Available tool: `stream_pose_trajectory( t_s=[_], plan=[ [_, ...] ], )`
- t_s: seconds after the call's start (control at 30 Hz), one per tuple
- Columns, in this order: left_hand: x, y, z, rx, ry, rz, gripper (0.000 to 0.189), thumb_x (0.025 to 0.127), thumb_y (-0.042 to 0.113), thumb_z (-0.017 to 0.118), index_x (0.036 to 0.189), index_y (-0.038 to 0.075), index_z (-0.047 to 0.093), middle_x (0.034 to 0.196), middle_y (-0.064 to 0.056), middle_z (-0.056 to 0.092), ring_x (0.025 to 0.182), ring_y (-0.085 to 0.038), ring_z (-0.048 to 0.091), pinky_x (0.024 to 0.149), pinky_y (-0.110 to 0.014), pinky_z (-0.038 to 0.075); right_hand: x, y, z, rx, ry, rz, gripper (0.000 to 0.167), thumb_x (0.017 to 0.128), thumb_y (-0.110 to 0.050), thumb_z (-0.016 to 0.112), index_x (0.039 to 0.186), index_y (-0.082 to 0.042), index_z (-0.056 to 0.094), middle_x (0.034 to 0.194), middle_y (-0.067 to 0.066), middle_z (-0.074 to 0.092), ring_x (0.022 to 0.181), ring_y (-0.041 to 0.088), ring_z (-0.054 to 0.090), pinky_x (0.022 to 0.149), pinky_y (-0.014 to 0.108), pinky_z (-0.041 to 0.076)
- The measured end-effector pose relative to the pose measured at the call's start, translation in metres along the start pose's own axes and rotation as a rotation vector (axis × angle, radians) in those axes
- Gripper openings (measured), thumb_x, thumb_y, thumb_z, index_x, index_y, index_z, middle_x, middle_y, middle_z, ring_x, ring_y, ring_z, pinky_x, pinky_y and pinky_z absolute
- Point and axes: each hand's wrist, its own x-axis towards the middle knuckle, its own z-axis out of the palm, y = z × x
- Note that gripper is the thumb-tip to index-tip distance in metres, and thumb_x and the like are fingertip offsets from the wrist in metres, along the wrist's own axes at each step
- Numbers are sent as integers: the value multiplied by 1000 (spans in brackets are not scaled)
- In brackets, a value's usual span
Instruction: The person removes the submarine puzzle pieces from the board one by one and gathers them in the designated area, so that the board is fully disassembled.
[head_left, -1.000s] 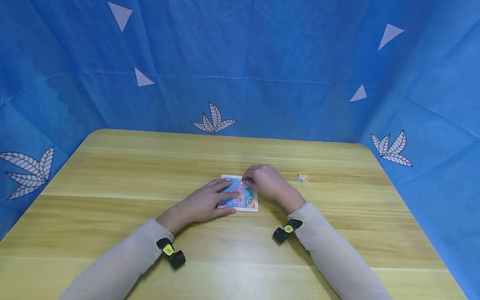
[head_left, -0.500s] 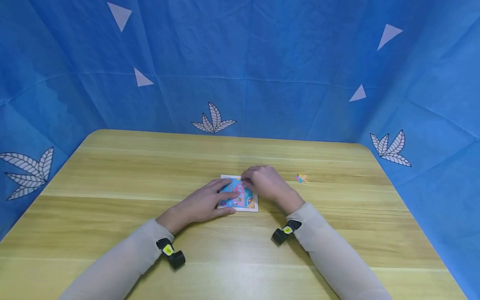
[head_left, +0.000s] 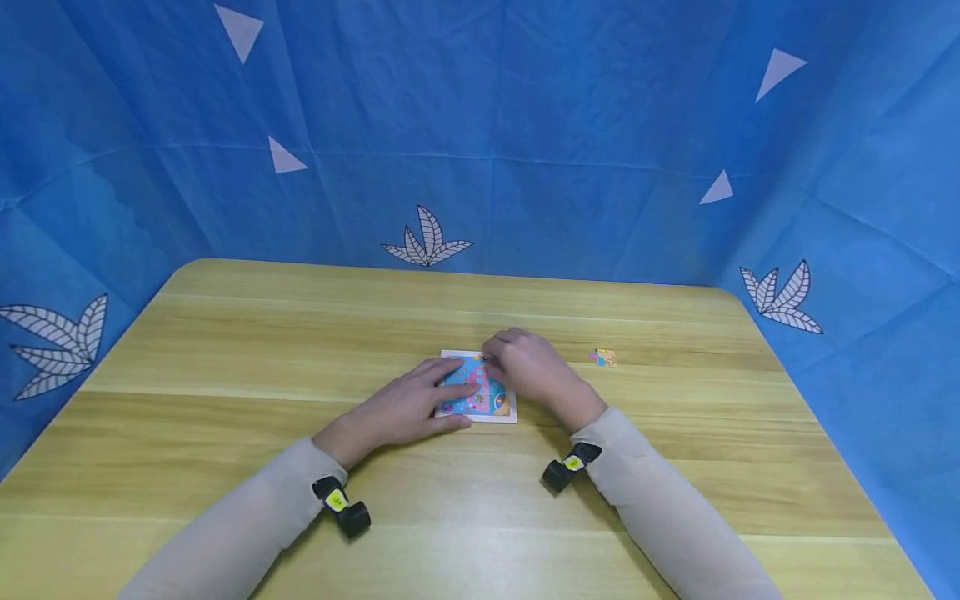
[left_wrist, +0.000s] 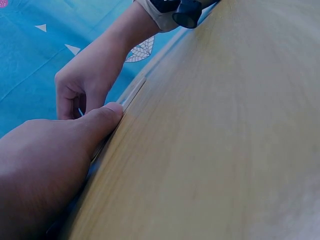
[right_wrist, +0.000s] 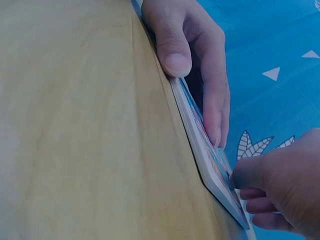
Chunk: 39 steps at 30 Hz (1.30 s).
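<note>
A small jigsaw puzzle in a white frame lies flat on the table, with a blue and pink picture. My left hand rests on its left side, fingers spread over the picture and thumb by the near edge. At the upper right corner, my right hand has curled fingers and pinches a puzzle piece against the board; the fingers mostly hide that piece. The right wrist view shows the right hand low at the board's edge. A loose puzzle piece, orange, pink and blue, lies to the right.
The wooden table has rounded far corners. Blue cloth with white triangles and leaf prints hangs behind it and at both sides. A black wrist camera sits on the left sleeve, another camera on the right.
My right hand and wrist have shifted very slightly at the board's upper right corner. The left hand, the board and the loose piece stay in place.
</note>
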Motion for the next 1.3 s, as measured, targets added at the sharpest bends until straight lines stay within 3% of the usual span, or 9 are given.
stream_pose_trajectory(
  t_s=[0.2,0.47,0.67,1.03,1.3],
  plan=[
    [0,-1,1,-3,4,6,56,96,59,50,142,27,54,154,-13,34,141,-31,32,112,-47,34,0,-3,0,7,-12,21,17,93,-17,67,104,-7,74,103,6,70,99,24,64,87,37,54],
    [0,0,1,5,0,17,55,97,58,49,142,27,54,154,-13,35,141,-31,32,113,-47,33,1,-1,3,103,-52,115,17,90,-19,69,101,-6,71,103,5,66,98,22,59,88,36,52],
    [0,0,0,-2,-1,10,55,97,57,50,142,27,54,154,-13,35,141,-31,31,113,-47,32,3,0,3,140,-40,136,18,89,-17,68,100,-4,70,98,5,66,93,22,60,85,37,53],
    [0,-1,1,8,-1,5,55,97,58,49,143,29,53,155,-12,34,142,-30,31,113,-47,33,2,-4,0,240,-44,148,11,93,-12,62,98,-7,70,82,-1,67,64,7,56,63,25,51],
    [0,1,0,4,-18,-22,57,96,61,48,144,30,52,156,-11,33,142,-31,29,112,-47,33,4,-1,3,533,-98,404,17,98,-21,61,109,-10,69,91,-2,69,84,12,64,73,30,55]
  ],
)
